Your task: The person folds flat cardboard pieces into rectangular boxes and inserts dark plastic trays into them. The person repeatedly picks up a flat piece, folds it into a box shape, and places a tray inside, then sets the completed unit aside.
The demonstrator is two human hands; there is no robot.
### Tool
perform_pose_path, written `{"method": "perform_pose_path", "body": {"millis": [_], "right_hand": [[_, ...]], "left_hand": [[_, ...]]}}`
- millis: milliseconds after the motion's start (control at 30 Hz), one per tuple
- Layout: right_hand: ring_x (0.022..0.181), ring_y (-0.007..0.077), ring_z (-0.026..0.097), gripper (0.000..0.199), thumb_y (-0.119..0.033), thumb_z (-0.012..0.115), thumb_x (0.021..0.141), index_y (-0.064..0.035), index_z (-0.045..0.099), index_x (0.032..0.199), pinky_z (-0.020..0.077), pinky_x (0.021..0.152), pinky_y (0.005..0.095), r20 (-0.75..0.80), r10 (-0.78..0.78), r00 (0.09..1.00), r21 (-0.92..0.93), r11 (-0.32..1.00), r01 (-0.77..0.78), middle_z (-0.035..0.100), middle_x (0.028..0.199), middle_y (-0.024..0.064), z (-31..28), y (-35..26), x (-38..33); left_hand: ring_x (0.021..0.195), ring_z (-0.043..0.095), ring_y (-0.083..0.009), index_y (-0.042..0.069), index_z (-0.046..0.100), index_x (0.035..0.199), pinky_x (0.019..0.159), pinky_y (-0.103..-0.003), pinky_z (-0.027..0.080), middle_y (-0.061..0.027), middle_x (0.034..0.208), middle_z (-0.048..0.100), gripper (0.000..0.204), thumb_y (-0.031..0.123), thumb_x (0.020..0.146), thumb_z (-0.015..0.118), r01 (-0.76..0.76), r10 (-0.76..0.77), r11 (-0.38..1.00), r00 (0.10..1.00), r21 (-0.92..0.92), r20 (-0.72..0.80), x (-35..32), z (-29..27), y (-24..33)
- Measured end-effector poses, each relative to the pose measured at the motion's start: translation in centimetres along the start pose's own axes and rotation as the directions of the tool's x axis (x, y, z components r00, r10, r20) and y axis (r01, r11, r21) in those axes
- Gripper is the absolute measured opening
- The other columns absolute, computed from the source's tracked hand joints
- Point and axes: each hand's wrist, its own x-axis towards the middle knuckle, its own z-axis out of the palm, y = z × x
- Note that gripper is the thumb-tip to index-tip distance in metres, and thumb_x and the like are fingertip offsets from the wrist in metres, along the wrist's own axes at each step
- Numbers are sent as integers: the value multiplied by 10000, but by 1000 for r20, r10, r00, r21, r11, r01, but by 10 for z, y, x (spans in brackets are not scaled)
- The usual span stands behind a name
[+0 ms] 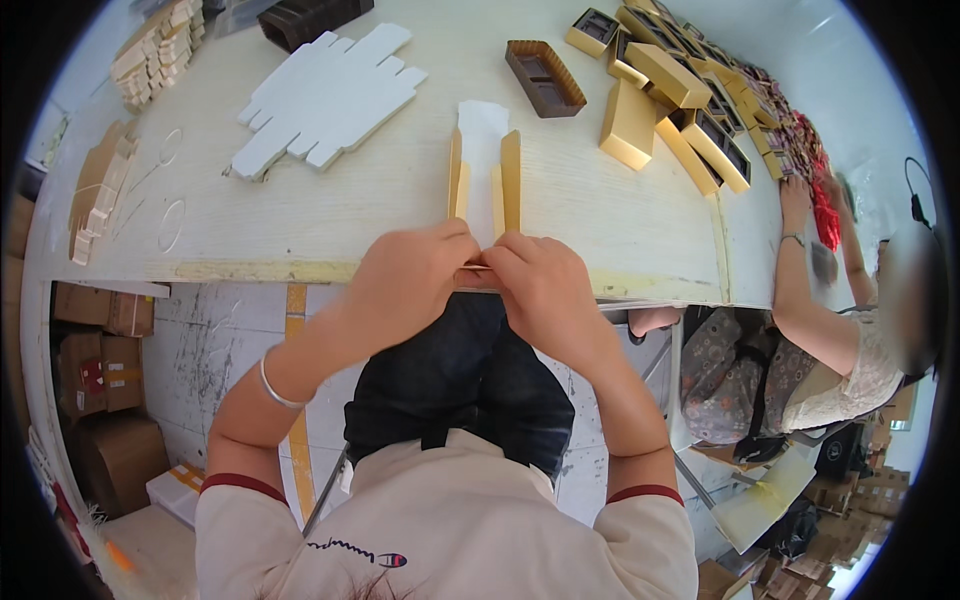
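Both hands are pinching the near end of a half-folded gold cardboard box blank [484, 185] right at the front edge of the desk [300, 225]. So the left hand [410, 275] has its fingers closed on the left corner of the flap and the right hand [535, 280] is clamped on the right corner, knuckles nearly touching each other in the middle. The blank lies flat on the desk pointing away from the person, white inside facing up, with its two long gold side walls standing upright. A thin silver bangle [275, 388] sits on the left wrist.

Other stuff on the desk: a stack of flat white die-cut blanks [325, 95] off to the left and further back, well apart from the hands. A brown scalloped insert tray [545, 78] sits just beyond and right of the gold blank. Further right there's a whole pile of finished gold boxes [675, 100], some open with dark inserts inside. On the far left edge, a stack of small tan cardboard pieces [155, 55].

Over at the right end of the desk another person's hand [797, 195] rests on the surface near some red items [822, 205]; can't tell what those are.
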Motion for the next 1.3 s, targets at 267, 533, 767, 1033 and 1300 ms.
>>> {"method": "perform_pose_path", "body": {"millis": [267, 533, 767, 1033, 1300], "right_hand": [[766, 305, 600, 148, -61, 696, 750, -54, 636, 885, 479, 654, 404, -203, -12, 979, 126, 991, 38, 594, 831, 90, -32, 43, 4], [756, 292, 612, 268, -7, 682, 768, -48, 643, 1030, 501, 654, 377, -119, 208, 971, 450, 883, -134, 612, 857, 128, -18, -15, -5], [940, 284, 570, 408, 17, 713, 719, -75, 637, 1110, 485, 781, 376, -100, -31, 994, 226, 973, 54, 585, 1060, 110, -42, 19, -12], [844, 284, 530, 241, -24, 740, 675, -54, 584, 857, 448, 722, 368, -47, -142, 989, 215, 965, 149, 535, 879, 98, -20, 24, 6], [792, 320, 531, 212, 69, 635, 706, -18, 513, 857, 446, 691, 388, -85, 31, 996, 362, 932, 2, 526, 815, 130, -4, 5, 7]], "left_hand": [[817, 583, -238, 43, 632, 737, 741, -353, 447, -46, 767, 622, 167, 122, 689, 771, -120, 147, 989, 886, -90, 440, 34, -61, -31], [963, 534, -245, 94, 636, 1015, 900, -369, 424, -47, 1128, 588, 399, 191, 660, 789, -205, 221, 886, 975, 415, 9, 9, -33, 10], [952, 522, -255, 83, 604, 896, 825, -353, 466, -38, 1063, 593, 371, 163, 605, 818, -254, 239, 965, 956, 70, 168, -1, -35, -21], [867, 554, -243, 86, 599, 893, 746, -344, 475, -34, 932, 593, 359, 157, 624, 826, -156, 159, 987, 975, -32, 152, 4, -30, -20], [748, 576, -229, 94, 605, 999, 644, -343, 471, -47, 770, 592, 318, 114, 722, 760, -20, 21, 1000, 999, 9, -29, 2, -7, 2]]}}
